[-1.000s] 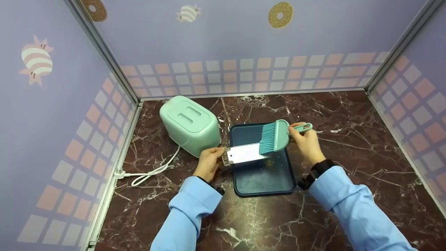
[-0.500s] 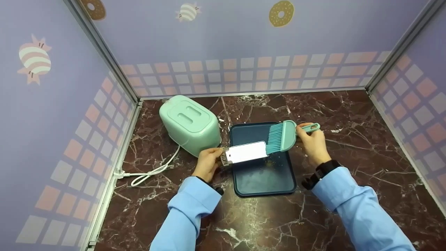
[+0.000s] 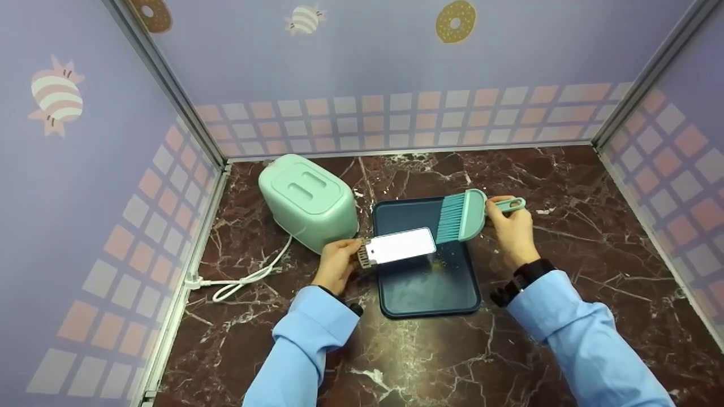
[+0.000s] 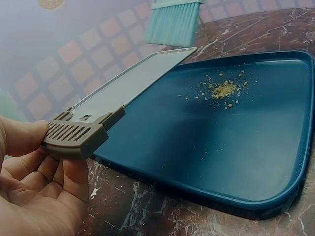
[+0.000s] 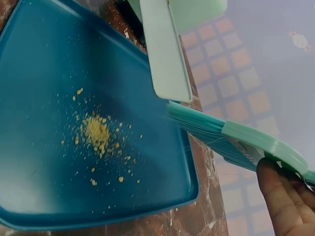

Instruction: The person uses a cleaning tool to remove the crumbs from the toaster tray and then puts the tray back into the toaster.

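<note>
My left hand (image 3: 336, 264) pinches the brown slotted end of a flat, pale toaster crumb tray (image 3: 401, 246), thumb on top and fingers underneath. The crumb tray is tilted and held over a dark blue tray (image 3: 430, 294). By its handle, my right hand (image 3: 513, 233) grips a mint-green brush (image 3: 474, 216). Its teal bristles (image 5: 202, 125) are just past the crumb tray's far end. A small heap of yellow crumbs (image 4: 225, 90) lies on the blue tray, with finer bits scattered about it.
A mint-green toaster (image 3: 308, 198) stands left of the blue tray. Its white cord (image 3: 249, 280) runs to a plug (image 3: 195, 281) by the left wall. White bits (image 3: 358, 195) dot the marbled table behind. Patterned panels enclose the back and sides.
The brush has swept right along the crumb tray and off its far end, then up slightly. My left hand and the crumb tray stay nearly in place.
</note>
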{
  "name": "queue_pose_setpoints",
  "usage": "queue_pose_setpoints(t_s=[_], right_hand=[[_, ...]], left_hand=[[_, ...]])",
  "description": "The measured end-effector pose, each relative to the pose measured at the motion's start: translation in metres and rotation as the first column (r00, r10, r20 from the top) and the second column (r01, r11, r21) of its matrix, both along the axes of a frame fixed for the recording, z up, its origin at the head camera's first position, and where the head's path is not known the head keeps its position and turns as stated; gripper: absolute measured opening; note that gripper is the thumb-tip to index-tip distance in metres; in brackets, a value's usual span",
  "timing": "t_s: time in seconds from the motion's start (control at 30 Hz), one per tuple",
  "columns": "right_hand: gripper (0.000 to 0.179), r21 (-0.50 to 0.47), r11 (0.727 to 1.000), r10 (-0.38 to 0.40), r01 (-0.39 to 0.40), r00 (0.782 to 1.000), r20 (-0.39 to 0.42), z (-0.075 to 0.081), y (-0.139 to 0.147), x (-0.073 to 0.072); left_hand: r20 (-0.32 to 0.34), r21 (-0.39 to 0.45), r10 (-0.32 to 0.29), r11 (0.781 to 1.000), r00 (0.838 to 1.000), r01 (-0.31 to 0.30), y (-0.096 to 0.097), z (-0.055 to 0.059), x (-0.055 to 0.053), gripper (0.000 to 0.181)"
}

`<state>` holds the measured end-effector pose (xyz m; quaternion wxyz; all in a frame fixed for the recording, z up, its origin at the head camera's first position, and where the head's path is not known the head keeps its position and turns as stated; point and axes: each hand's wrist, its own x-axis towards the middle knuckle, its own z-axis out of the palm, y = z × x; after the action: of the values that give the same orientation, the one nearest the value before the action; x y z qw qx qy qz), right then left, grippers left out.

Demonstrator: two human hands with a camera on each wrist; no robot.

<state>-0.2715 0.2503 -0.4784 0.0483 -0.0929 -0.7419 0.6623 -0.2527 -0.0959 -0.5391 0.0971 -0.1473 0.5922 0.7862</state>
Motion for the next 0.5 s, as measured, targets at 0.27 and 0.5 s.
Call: queue_pose_setpoints(t_s=[0.27,0.5], right_hand=[[0.039,-0.109,0.994,0.013,-0.026,0.993,-0.118,0.008,-0.021,0.007],[0.035,-0.274,0.95,0.107,-0.149,0.981,-0.162,0.013,-0.054,0.011]], left_hand=[[0.019,-0.014,-0.008,1.0,1.0,0.008,0.005,0.001,0.002,0.03],[0.01,-0.013,-0.025,1.0,1.0,0.025,0.011,0.002,0.002,0.029]])
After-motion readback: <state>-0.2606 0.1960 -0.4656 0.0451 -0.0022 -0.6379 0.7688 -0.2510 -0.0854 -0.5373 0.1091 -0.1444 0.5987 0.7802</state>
